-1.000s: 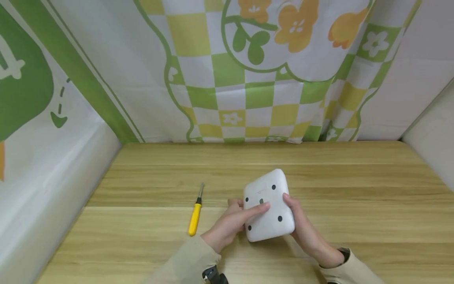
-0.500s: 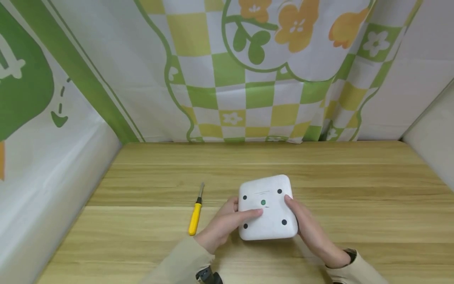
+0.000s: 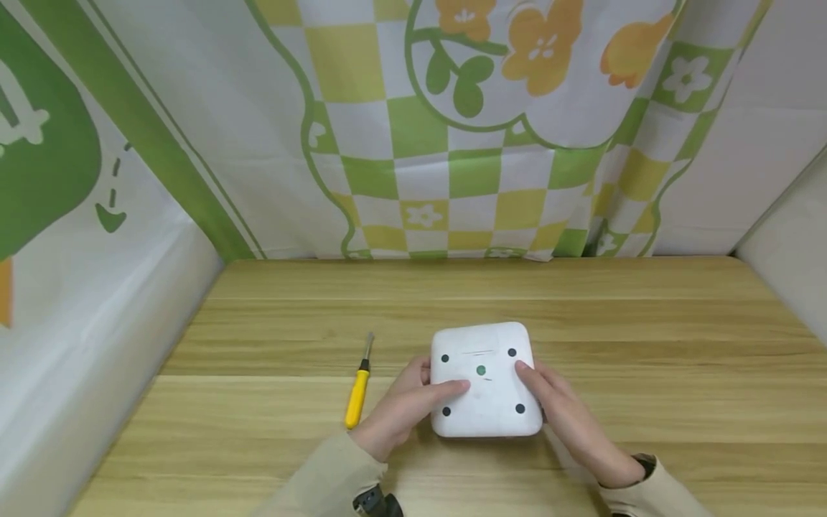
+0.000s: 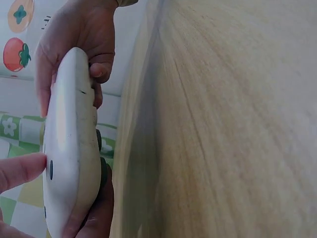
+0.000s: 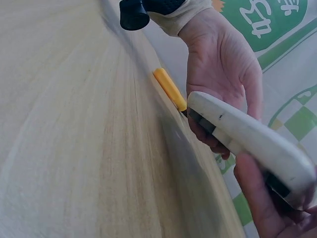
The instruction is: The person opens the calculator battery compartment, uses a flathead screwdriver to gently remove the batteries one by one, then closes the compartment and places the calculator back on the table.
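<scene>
The grip is two-handed: left hand [image 3: 407,406] and right hand [image 3: 568,413] clasp opposite edges of a white device [image 3: 494,395], thumbs on the face with dark round pads [image 3: 520,408], other fingers curled beneath. It is held just above the tabletop [image 3: 258,445] — a yellow-handled screwdriver [image 3: 357,396] lies to its left. The rounded shell looks light and stiff, probably smooth enough to slip. The side edges seem the best hold — squeezing hard might press the dark raised parts [image 4: 104,171] underneath.
</scene>
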A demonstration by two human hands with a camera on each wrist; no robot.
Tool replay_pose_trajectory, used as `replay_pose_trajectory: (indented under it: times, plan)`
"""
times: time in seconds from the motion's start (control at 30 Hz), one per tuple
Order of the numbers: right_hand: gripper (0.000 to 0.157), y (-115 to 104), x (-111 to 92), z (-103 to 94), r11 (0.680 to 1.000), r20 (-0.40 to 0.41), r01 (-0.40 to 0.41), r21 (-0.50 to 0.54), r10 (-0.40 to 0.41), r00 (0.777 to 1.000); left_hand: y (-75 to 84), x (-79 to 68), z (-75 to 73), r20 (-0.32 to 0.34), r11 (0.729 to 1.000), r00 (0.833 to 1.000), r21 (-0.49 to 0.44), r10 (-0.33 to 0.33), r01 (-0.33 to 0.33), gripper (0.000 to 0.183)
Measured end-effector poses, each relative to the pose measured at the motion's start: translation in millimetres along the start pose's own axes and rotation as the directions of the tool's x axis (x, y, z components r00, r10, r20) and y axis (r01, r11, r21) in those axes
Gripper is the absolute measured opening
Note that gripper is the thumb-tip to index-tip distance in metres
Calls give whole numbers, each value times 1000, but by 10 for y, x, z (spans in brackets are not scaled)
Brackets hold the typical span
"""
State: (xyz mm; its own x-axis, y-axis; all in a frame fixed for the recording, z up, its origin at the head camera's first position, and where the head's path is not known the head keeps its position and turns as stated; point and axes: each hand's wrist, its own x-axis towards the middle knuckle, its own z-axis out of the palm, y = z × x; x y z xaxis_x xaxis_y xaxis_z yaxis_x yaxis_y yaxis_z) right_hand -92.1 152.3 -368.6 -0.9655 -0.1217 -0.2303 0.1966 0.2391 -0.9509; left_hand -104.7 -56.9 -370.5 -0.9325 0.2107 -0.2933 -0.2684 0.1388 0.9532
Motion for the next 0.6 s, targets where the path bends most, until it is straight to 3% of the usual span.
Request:
replay_pose_trajectory:
  times: [0.27, 0.6]
  plan:
    - [52, 22, 37, -26, 996, -30, -21, -90, 18, 999, 41, -11, -34, -14, 1000, 1000, 28, -12, 12, 55]
    - [59, 57, 59, -24, 997, 2, -17, -74, 17, 1000, 53, -28, -86, -10, 1000, 1000, 31, 2, -2, 54]
